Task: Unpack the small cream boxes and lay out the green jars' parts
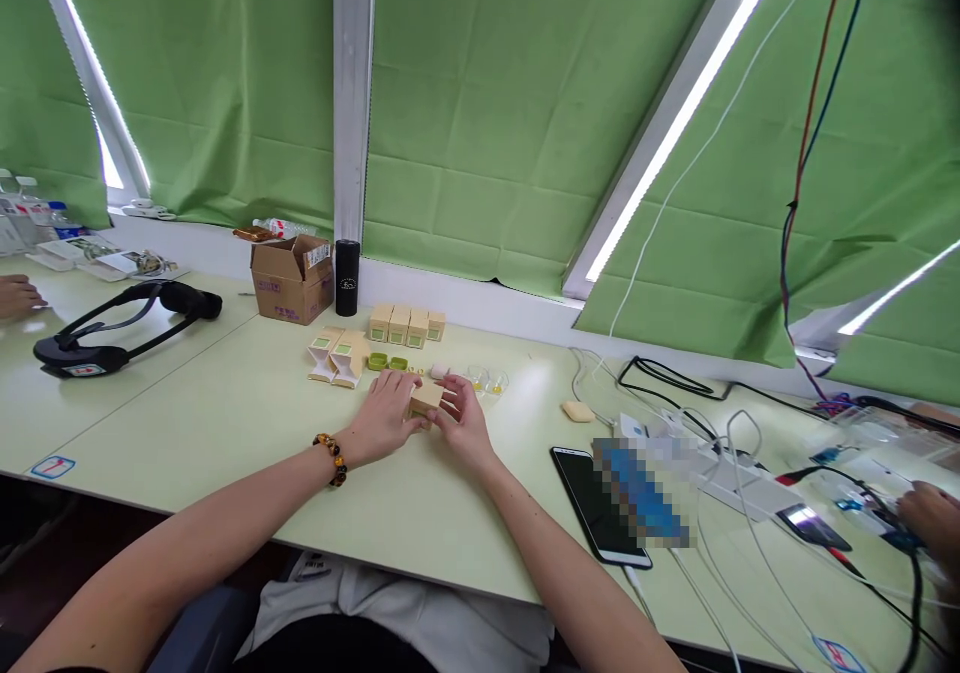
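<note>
Between my two hands is a small tan cardboard box with a green label on its front. My left hand grips its left side, a beaded bracelet on that wrist. On the right side of the box are the fingers of my right hand. Just beyond lie two green containers, a pale pink piece and clear cups with yellow bits inside. Two opened boxes rest to the left, and several closed tan boxes stand in a row behind.
A brown carton and a black tumbler stand at the back; a black headset lies left. To the right are a phone, a power strip and tangled cables. Other people's hands show at the left and right edges.
</note>
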`<state>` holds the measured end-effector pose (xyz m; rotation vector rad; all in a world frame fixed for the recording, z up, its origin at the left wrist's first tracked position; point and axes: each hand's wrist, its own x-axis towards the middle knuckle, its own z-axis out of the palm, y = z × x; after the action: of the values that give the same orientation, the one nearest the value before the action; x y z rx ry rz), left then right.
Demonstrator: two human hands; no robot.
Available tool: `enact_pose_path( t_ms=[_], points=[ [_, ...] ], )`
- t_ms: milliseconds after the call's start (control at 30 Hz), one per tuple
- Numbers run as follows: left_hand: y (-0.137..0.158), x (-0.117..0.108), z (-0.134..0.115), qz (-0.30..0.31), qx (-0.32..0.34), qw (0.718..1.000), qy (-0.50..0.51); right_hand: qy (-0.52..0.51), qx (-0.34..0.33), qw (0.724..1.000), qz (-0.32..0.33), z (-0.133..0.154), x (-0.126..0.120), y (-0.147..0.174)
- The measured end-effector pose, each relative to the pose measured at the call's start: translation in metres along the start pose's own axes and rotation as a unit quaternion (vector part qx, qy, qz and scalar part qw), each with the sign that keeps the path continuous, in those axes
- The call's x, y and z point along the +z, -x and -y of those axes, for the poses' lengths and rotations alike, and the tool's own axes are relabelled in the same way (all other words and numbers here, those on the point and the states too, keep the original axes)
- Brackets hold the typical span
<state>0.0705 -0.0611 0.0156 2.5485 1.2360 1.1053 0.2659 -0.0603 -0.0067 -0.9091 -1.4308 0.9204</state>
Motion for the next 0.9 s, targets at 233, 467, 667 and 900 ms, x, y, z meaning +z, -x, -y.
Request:
enact_pose_path(
  t_ms=[233, 467, 667, 900],
  points=[
    [-0.003, -0.004, 0.006, -0.01, -0.02, 1.0, -0.022, -0.017, 0.043, 0.997, -0.056, 0.004, -0.012, -0.003],
    [-0.009, -0.012, 0.022, -0.022, -0.06, 0.998, 0.024, 0.018, 0.061, 0.992, -0.113, 0.009, -0.017, -0.004],
    [-0.012, -0.01, 0.027, 0.02, -0.081, 0.994, 0.066, 0.057, 0.101, 0.99, -0.08, -0.001, -0.016, -0.006],
    [-0.007, -0.004, 0.023, 0.039, -0.087, 0.991, 0.089, 0.022, 0.103, 0.993, -0.052, 0.005, -0.008, 0.0]
  ],
)
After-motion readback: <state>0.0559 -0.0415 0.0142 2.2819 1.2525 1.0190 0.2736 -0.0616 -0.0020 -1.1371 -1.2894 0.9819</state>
